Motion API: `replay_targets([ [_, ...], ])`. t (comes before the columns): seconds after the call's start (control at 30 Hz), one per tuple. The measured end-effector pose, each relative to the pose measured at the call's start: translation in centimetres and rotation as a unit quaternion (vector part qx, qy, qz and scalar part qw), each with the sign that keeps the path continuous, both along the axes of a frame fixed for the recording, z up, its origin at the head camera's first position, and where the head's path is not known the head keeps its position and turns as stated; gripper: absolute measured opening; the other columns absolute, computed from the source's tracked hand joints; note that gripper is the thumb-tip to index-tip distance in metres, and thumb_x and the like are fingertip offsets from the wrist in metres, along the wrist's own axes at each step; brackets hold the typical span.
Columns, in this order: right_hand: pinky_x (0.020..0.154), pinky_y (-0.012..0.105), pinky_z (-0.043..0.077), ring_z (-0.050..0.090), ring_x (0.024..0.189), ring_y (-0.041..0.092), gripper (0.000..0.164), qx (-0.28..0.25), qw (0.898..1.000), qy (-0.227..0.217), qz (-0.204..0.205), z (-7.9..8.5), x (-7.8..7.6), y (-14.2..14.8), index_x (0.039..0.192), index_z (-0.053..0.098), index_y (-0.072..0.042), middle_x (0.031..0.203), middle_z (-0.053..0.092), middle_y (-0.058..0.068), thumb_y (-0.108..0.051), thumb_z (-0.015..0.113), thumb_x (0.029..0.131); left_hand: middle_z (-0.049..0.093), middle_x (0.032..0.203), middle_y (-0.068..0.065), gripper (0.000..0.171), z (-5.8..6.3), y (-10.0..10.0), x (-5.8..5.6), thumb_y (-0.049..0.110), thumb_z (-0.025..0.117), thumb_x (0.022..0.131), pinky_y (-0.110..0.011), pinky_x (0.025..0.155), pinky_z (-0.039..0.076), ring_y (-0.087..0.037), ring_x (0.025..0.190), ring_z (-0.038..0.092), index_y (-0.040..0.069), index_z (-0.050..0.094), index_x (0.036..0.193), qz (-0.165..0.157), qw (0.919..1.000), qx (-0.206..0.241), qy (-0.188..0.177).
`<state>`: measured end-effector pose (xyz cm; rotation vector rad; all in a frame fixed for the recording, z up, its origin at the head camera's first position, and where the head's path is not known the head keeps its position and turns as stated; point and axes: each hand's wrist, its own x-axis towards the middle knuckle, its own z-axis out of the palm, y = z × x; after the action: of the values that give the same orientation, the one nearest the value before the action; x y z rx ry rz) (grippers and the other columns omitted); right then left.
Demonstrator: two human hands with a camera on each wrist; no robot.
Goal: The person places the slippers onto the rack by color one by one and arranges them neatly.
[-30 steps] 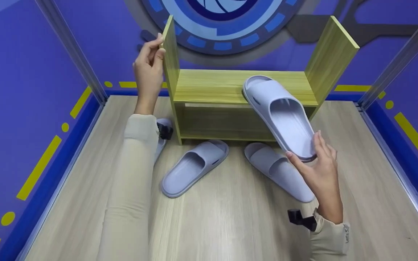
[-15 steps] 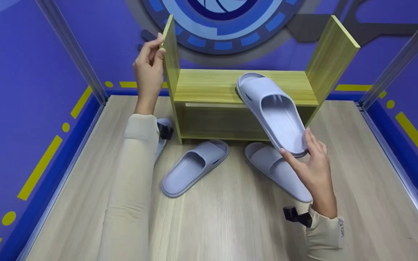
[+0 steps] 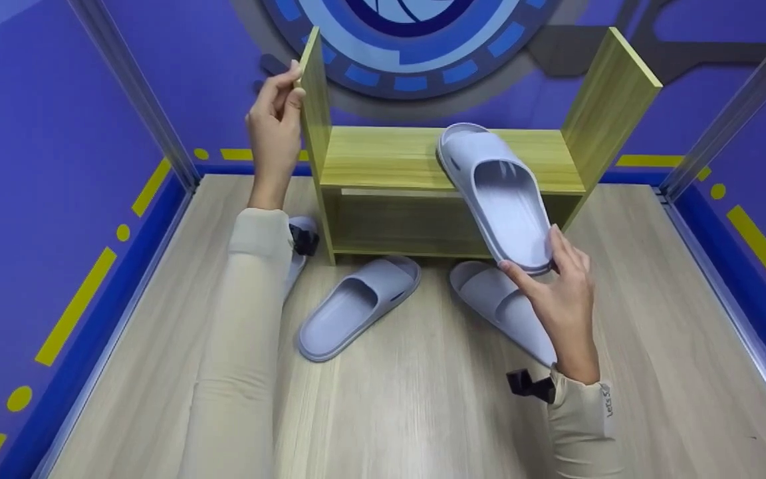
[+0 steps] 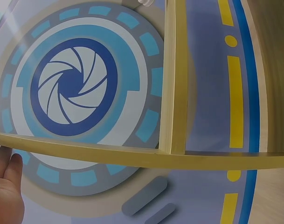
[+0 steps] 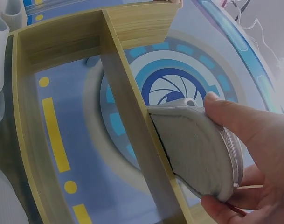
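A pale grey-blue slide slipper (image 3: 509,213) slants across the front of the upper board of a small wooden shoe rack (image 3: 389,159). My right hand (image 3: 562,303) grips it at the heel, thumb on one side and fingers on the other. In the right wrist view the slipper's sole (image 5: 193,149) faces the camera, beside the board's edge; whether it touches the board, I cannot tell. My left hand (image 3: 275,136) pinches the upper front edge of the rack's left side panel (image 3: 315,93). In the left wrist view only part of that hand (image 4: 6,196) shows.
On the floor before the rack lie a slipper (image 3: 356,309) at left and another (image 3: 503,309) at right, partly behind my right hand. A further slipper (image 3: 296,266) is mostly hidden by my left sleeve. Blue-purple walls (image 3: 44,166) enclose the sides and back.
My right hand has moved left and away from me, carrying the slipper farther over the upper board. My left hand keeps its place on the side panel.
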<state>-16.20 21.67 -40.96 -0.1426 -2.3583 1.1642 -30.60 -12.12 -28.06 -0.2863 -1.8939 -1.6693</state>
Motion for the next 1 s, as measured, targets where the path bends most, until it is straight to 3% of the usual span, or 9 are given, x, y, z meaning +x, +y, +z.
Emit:
replay_targets([
  [0.13, 0.102, 0.041, 0.044, 0.041, 0.126, 0.026, 0.085, -0.012, 1.0, -0.016, 0.024, 0.3, 0.0, 0.0, 0.144, 0.039, 0.002, 0.149, 0.041, 0.018, -0.02, 0.083, 0.075, 0.059, 0.135, -0.007, 0.029, -0.1, -0.1, -0.1, 0.011, 0.056, 0.094, -0.027, 0.094, 0.051, -0.015, 0.116, 0.062, 0.004, 0.063, 0.121, -0.003, 1.0, 0.004, 0.001],
  [0.3, 0.096, 0.008, 0.04, 0.04, 0.124, 0.023, 0.082, -0.028, 0.998, -0.02, 0.043, 0.5, 0.1, -0.1, 0.145, 0.037, 0.001, 0.151, 0.039, 0.016, -0.018, 0.08, 0.078, 0.057, 0.138, -0.006, 0.031, -0.1, -0.1, 0.0, 0.013, 0.056, 0.094, -0.026, 0.096, 0.05, -0.012, 0.119, 0.06, 0.004, 0.062, 0.122, -0.007, 1.0, 0.002, -0.002],
  [0.37, 0.093, 0.003, 0.037, 0.04, 0.123, 0.022, 0.081, -0.034, 0.998, -0.016, 0.043, 0.5, -0.1, -0.2, 0.145, 0.038, 0.001, 0.151, 0.039, 0.017, -0.017, 0.08, 0.078, 0.056, 0.138, -0.006, 0.031, -0.1, -0.2, 0.0, 0.014, 0.056, 0.094, -0.026, 0.097, 0.049, -0.012, 0.12, 0.059, 0.004, 0.062, 0.123, -0.01, 0.9999, 0.003, -0.002],
  [0.5, 0.104, 0.025, 0.044, 0.041, 0.123, 0.023, 0.081, -0.036, 0.999, -0.007, 0.036, 0.5, -0.5, -0.6, 0.144, 0.039, 0.002, 0.15, 0.041, 0.017, -0.018, 0.081, 0.077, 0.057, 0.137, -0.005, 0.031, -0.1, -0.2, 0.0, 0.014, 0.056, 0.093, -0.026, 0.095, 0.05, -0.012, 0.118, 0.06, 0.004, 0.062, 0.122, -0.005, 1.0, 0.0, -0.001],
  [0.6, 0.104, 0.041, 0.044, 0.041, 0.124, 0.024, 0.081, -0.034, 0.999, -0.002, 0.029, 0.5, -0.8, -0.9, 0.144, 0.039, 0.003, 0.15, 0.041, 0.017, -0.019, 0.081, 0.077, 0.058, 0.137, -0.005, 0.032, -0.1, -0.2, 0.0, 0.015, 0.056, 0.093, -0.026, 0.094, 0.05, -0.013, 0.117, 0.061, 0.005, 0.063, 0.122, -0.001, 1.0, -0.003, -0.002],
  [1.0, 0.096, 0.034, 0.045, 0.041, 0.122, 0.031, 0.083, -0.009, 1.0, 0.007, 0.013, 0.4, -2.0, -1.3, 0.143, 0.039, 0.005, 0.148, 0.042, 0.019, -0.023, 0.082, 0.077, 0.06, 0.134, -0.006, 0.03, 0.0, 0.0, 0.0, 0.013, 0.056, 0.094, -0.023, 0.088, 0.05, -0.016, 0.113, 0.062, 0.005, 0.063, 0.122, 0.004, 1.0, -0.003, -0.008],
])
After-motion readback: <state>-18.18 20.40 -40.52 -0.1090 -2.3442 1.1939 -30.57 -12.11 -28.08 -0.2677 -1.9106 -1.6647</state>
